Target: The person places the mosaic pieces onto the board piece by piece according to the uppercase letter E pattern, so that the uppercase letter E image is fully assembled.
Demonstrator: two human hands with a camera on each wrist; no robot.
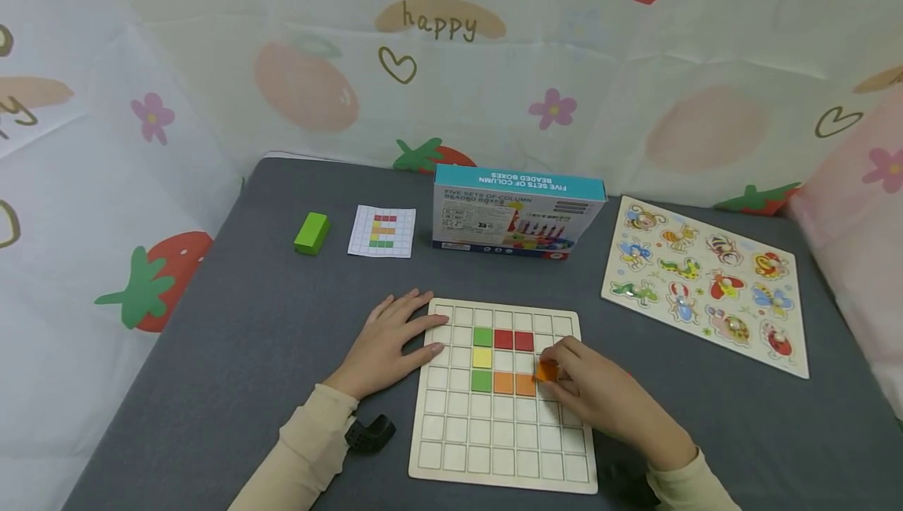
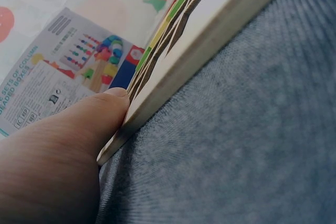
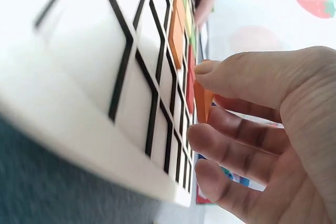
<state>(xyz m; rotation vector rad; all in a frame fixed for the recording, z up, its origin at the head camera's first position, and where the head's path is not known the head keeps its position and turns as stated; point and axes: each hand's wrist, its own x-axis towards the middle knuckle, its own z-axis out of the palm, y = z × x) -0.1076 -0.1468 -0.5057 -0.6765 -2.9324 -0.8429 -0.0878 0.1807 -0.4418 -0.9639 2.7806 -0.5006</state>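
A white grid board (image 1: 503, 436) lies on the table. Placed in its cells are green (image 1: 483, 336), yellow (image 1: 482, 357) and green (image 1: 481, 381) tiles in a column. Two red tiles (image 1: 513, 340) and two orange tiles (image 1: 513, 384) extend rightward from it. My right hand (image 1: 600, 389) pinches another orange tile (image 3: 203, 98) between thumb and fingers, close over the board beside the orange row. My left hand (image 1: 388, 346) rests at the board's upper left edge, fingers extended. In the left wrist view its thumb (image 2: 113, 106) touches the rim.
Behind the board stands a bead toy box (image 1: 515, 209). To its left lie a printed pattern card (image 1: 382, 231) and a green block (image 1: 312, 233). An insect puzzle board (image 1: 705, 284) lies at the right. A patterned cloth (image 1: 451, 103) hangs behind the grey table (image 1: 247, 323).
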